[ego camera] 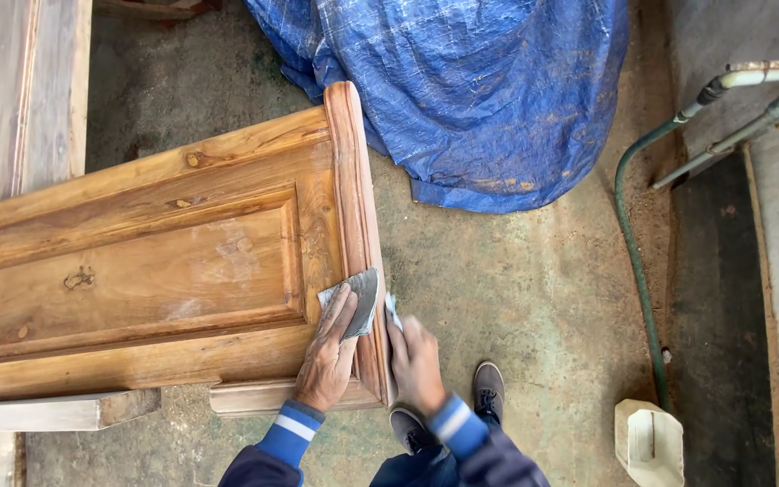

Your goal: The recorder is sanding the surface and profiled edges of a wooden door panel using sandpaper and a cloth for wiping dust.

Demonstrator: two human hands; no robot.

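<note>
Seen from above, the left hand (328, 353) lies flat with fingers together, pressing a grey sheet of sandpaper (360, 301) onto the raised end moulding of a wooden door panel (137, 271), while the right hand (416, 362) curls closed around that moulding's outer edge.

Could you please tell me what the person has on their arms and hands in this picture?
Both hands, the left hand and the right hand, are bare, without gloves. Each arm wears a dark navy sleeve ending in a bright blue ribbed cuff; the left cuff has a white stripe across it.
</note>
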